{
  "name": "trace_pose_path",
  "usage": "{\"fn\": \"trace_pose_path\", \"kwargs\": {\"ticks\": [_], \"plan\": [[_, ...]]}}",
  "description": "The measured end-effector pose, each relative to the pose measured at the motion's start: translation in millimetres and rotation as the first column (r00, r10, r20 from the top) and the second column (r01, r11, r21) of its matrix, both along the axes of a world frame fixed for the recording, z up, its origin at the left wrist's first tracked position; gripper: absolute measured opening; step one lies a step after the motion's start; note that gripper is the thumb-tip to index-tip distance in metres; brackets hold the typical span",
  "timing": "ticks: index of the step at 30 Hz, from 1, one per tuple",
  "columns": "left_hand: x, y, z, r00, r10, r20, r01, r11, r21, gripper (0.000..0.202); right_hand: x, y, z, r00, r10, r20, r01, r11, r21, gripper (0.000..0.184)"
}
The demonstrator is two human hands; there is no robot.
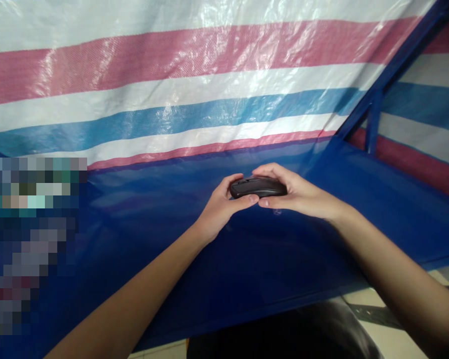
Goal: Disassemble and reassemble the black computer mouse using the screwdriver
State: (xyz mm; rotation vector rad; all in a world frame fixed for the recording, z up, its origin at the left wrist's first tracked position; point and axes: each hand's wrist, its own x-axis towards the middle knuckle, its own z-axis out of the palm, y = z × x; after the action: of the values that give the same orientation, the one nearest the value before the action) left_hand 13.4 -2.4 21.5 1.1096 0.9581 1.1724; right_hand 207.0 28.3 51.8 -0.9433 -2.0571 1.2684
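A black computer mouse is held between both hands just above a glossy blue table top. My left hand grips its left end, thumb pressed along the near side and fingers curled over the far side. Fingers of my right hand wrap over the mouse's right end, thumb underneath at the front. Both forearms reach in from the bottom of the view.
A woven plastic sheet striped white, pink and blue hangs behind the table. A blue metal frame post stands at the right. A blurred-out patch covers the left side. Tiled floor shows below the table's near edge.
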Motion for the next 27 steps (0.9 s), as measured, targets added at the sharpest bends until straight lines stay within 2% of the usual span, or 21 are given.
{"fn": "trace_pose_path", "kwargs": {"ticks": [3, 10, 21, 24, 27], "plan": [[-1, 2, -1.6, 0.998, -0.003, -0.061, 0.006, 0.999, 0.041, 0.062, 2, 3, -2.6, 0.999, -0.013, 0.048, 0.010, 0.998, 0.064, 0.049], [-1, 2, -2.0, 0.997, -0.030, -0.066, 0.033, 0.998, 0.050, 0.062, 4, 5, -2.4, 0.997, -0.032, 0.073, 0.018, 0.983, 0.181, 0.045], [-7, 9, -8.4, 0.980, -0.134, -0.146, 0.150, 0.983, 0.107, 0.062, 1, 2, -1.5, 0.993, -0.036, 0.112, 0.012, 0.979, 0.202, 0.039], [-11, 10, -9.3, 0.956, -0.170, -0.237, 0.204, 0.971, 0.125, 0.064, 0, 1, 0.4, 0.990, -0.035, 0.137, 0.006, 0.978, 0.207, 0.038], [-17, 11, -8.0, 0.896, -0.128, -0.425, 0.239, 0.947, 0.217, 0.064, -2, 0, 1.8, 0.985, -0.028, 0.172, -0.020, 0.961, 0.275, 0.040]]}}
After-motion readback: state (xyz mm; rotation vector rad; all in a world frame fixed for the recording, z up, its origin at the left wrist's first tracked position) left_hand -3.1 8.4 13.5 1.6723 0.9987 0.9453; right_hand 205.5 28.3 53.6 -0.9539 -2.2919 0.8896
